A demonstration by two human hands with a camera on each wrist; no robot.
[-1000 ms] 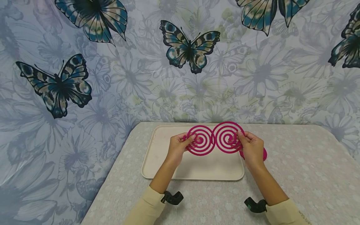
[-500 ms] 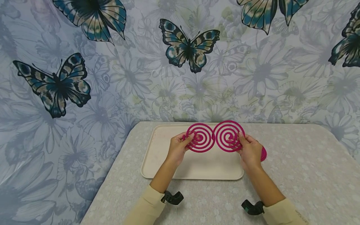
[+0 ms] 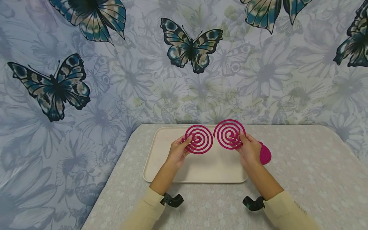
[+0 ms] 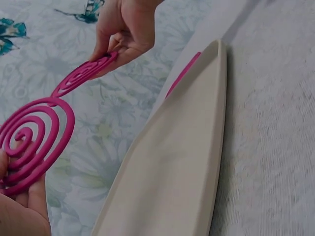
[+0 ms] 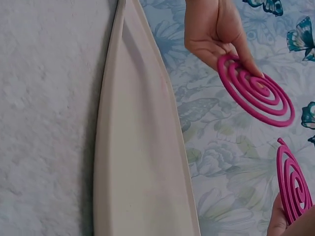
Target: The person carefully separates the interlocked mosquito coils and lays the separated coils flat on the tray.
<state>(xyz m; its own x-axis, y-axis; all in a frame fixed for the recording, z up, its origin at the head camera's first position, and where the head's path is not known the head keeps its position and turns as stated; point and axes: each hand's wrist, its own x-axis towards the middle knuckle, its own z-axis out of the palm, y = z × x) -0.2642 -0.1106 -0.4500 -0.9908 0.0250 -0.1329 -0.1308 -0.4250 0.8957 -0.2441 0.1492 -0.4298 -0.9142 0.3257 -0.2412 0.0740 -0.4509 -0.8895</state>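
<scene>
Two magenta spirals, which look like mosquito coils, are held up over the tray in the head view. My left hand [image 3: 176, 152] pinches the left mosquito coil [image 3: 197, 139] at its outer side, thumb across the front rings. The right mosquito coil [image 3: 230, 135] sits a little higher, pinched the same way by my right hand [image 3: 249, 150]. A narrow gap separates the two coils. In the right wrist view, the right coil [image 5: 297, 191] has a short free tip at its upper end. Beyond my right wrist lies a further magenta coil or pile of coils [image 3: 265, 154], partly hidden.
A cream rectangular tray [image 3: 195, 174] lies beneath the hands on a table with a pale patterned cloth [image 3: 310, 172]. Behind it hangs a floral backdrop [image 3: 132, 73] with large butterflies. Black wrist cameras [image 3: 172, 200] sit on both sleeves.
The two coils, touching at their edges before, now stand apart with a gap between them. Both hands have shifted slightly left, and more of the magenta pile shows behind the right hand.
</scene>
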